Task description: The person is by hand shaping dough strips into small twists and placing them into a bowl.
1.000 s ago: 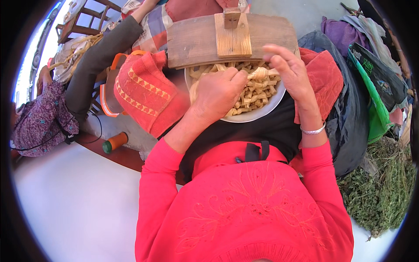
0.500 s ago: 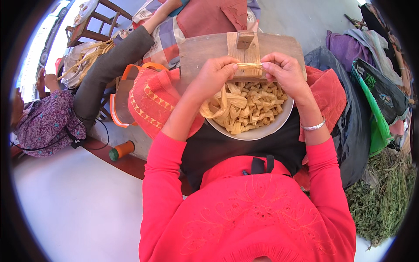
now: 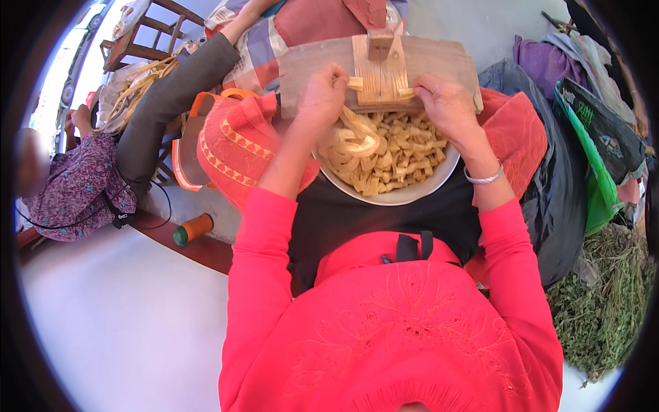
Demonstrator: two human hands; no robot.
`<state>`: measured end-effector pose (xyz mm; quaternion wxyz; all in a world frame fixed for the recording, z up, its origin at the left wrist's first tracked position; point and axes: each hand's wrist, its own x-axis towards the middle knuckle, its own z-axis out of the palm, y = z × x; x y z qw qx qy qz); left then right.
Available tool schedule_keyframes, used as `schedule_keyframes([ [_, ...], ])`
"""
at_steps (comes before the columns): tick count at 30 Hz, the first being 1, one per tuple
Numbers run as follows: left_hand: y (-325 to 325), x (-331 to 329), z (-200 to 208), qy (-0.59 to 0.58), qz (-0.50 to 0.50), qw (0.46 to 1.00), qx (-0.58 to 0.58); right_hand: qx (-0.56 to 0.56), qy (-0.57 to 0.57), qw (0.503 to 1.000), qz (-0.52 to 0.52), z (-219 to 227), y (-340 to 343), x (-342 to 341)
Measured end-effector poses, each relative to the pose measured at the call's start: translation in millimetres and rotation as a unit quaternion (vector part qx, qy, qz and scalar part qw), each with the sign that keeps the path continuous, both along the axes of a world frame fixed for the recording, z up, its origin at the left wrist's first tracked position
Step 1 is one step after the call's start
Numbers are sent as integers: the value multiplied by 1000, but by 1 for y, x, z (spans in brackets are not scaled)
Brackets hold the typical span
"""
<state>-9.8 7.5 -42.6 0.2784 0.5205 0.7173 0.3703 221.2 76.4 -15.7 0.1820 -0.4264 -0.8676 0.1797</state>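
Observation:
Over a wooden board [image 3: 316,58], my left hand [image 3: 325,90] is closed on a long, dried yellow strip [image 3: 355,83] whose end sticks out past the fingers. The rest of that strip appears to hang down into the bowl. Opposite it, my right hand [image 3: 439,103] pinches a short piece of dried yellow strip [image 3: 406,93]. A gap separates the two ends. Between them a paler wooden plate with a small block [image 3: 379,44] stands on the board, with a thin dark line below the block. Under my hands, a white bowl [image 3: 405,197] holds many short yellow pieces [image 3: 405,154].
Red towels [image 3: 237,147] lie beside the bowl. A black plastic bag [image 3: 542,206] and dried green plants [image 3: 604,302] are at right. At left are another person's dark sleeve [image 3: 154,110], an orange thread spool [image 3: 194,229] and a wooden stool [image 3: 154,34] near more strips.
The strip stretched between my hands is now in two separate ends. My hands have moved apart, the left one up and leftward. The board and bowl sit slightly higher in view.

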Motion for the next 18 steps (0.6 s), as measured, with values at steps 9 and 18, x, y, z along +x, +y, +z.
schedule_keyframes([
  [9, -49, 94, 46, -580, -81, 808, -60, 84, 166, 982, 6, 30, -58, -9],
  [18, -43, 50, 100, -141, -293, 944, -52, -344, 148, 913, 164, 59, -88, 27],
])
